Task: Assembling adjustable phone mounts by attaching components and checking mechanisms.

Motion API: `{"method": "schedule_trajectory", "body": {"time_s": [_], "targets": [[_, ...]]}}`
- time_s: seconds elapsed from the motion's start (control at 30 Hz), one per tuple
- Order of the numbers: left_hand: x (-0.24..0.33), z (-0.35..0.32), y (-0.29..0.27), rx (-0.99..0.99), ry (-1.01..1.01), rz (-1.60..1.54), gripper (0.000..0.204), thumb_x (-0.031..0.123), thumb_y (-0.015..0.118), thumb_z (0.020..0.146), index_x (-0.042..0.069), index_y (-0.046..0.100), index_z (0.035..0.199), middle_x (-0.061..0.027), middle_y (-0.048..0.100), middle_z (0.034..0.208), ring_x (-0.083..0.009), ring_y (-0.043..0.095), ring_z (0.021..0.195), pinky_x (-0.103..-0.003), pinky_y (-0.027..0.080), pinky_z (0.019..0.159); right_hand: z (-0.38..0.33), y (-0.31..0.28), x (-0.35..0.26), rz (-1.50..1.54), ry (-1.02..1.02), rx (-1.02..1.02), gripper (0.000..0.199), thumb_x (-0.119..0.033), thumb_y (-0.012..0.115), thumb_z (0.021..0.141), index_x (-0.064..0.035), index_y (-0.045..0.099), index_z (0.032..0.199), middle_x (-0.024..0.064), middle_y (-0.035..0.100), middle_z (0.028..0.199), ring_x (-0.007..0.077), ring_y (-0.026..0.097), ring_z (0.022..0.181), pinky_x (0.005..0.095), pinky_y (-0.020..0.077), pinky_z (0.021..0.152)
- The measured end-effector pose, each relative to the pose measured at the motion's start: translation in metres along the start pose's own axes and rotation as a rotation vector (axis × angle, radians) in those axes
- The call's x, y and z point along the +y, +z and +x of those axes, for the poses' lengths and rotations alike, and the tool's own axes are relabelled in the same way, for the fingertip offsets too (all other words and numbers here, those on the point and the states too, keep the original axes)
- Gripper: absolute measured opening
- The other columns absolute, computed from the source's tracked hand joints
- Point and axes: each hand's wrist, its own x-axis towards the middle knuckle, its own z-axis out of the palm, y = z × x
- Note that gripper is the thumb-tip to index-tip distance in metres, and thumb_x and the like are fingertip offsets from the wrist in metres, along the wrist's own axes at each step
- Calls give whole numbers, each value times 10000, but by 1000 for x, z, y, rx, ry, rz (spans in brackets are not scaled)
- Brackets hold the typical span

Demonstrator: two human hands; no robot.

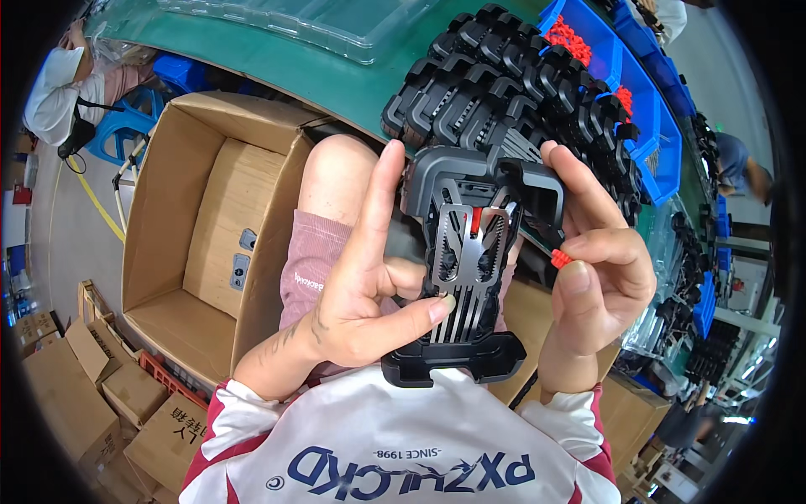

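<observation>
The left hand [357, 315] points upward; right hand [611, 286] pinches, apparently thumb-to-forefinger.

Looking at a green table [319, 89] bearing a clear plastic tray [336, 35], a crowded cluster of black brackets [512, 77], and, along the right, blue bins [604, 34] holding small red pieces [569, 42].

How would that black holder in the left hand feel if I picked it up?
The black holder would probably feel stiff, with its thick frame and slotted metal plate. The plate's shiny surface might be a little slippery. That metal may also add some weight for its size.
</observation>
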Motion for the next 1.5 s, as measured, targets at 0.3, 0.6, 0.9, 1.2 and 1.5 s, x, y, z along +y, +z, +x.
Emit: {"method": "schedule_trajectory", "body": {"time_s": [0.3, 0.6, 0.9, 1.2, 1.5], "targets": [[3, -2, 0, 44, -39, -11, 1006, -163, 488, 787, 106, -225, 1444, -161, 669, 864, -76, 507, 529, -147, 354, 483, 1, 3, -2, -221, -91, -64, 67, -119, 642, 763, -65, 602, 773, 295, 498, 1269, 441, 432, 1240, 495, 375, 1028], [7, 1, 2, 70, -56, -37, 1052, -177, 504, 694, 92, -165, 1459, -261, 238, 1468, -124, 630, 627, -172, 482, 492, 5, 7, 0, -489, -250, -197, 80, -142, 709, 701, -91, 676, 752, 248, 508, 1281, 440, 361, 1295, 498, 345, 1056], [-1, -3, -4, 14, 54, 176, 1037, -173, 511, 696, 56, -158, 1455, -231, 232, 1472, -105, 599, 585, -165, 465, 476, 7, 11, 8, -684, -452, -371, 98, -211, 755, 663, -166, 732, 747, 202, 515, 1294, 448, 297, 1327, 513, 309, 1079], [-4, -5, -5, -15, 30, 66, 993, -170, 480, 732, 53, -162, 1455, -230, 533, 1234, -87, 513, 483, -150, 389, 436, 6, 13, 1, -717, -383, -370, 128, -264, 749, 666, -166, 729, 745, 200, 523, 1287, 456, 306, 1320, 513, 296, 1084], [2, -5, -2, -7, 43, 286, 975, -124, 508, 746, 0, -163, 1442, -212, 567, 1152, -46, 410, 409, -133, 286, 394, 12, 18, -14, -830, -273, -390, 156, -263, 755, 635, -146, 723, 732, 213, 519, 1286, 458, 307, 1320, 503, 296, 1082]]}}
